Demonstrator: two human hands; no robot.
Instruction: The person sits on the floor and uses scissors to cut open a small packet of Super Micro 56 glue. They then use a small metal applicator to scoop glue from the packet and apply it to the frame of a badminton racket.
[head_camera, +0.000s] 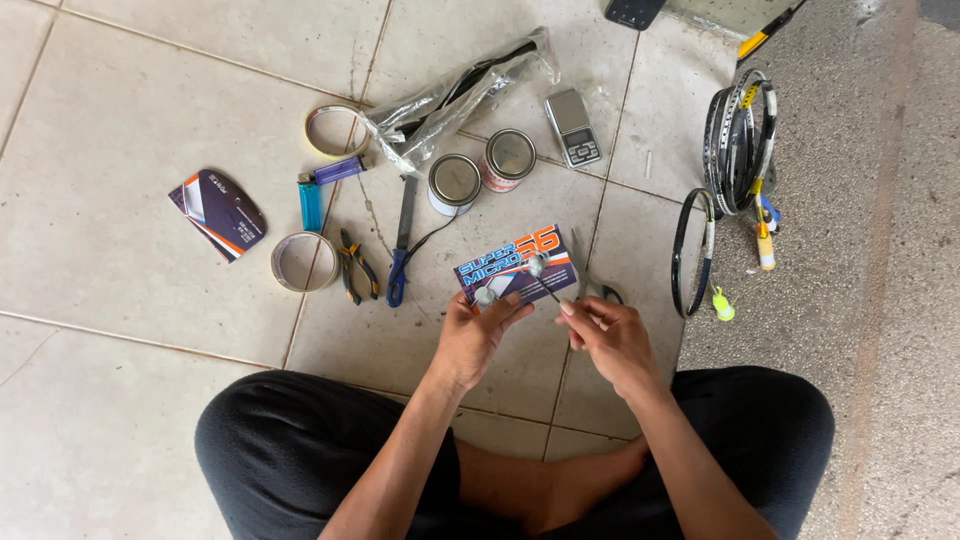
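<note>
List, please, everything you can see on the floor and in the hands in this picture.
String packet: one, blue and orange, held by both hands.
Small tins: two, silver-topped, centre.
Tape rolls: two, pale, left of the tins.
Lighters: two, blue and purple, between the rolls.
Pliers: one, beside the lower roll.
Pocket scale: one, grey, right of the tins.
Plastic sleeve: one, clear, top centre.
Dark card: one, far left.
Racket frames: several, right edge.
Left hand: grips the packet.
Right hand: pinches a thin strand.
</note>
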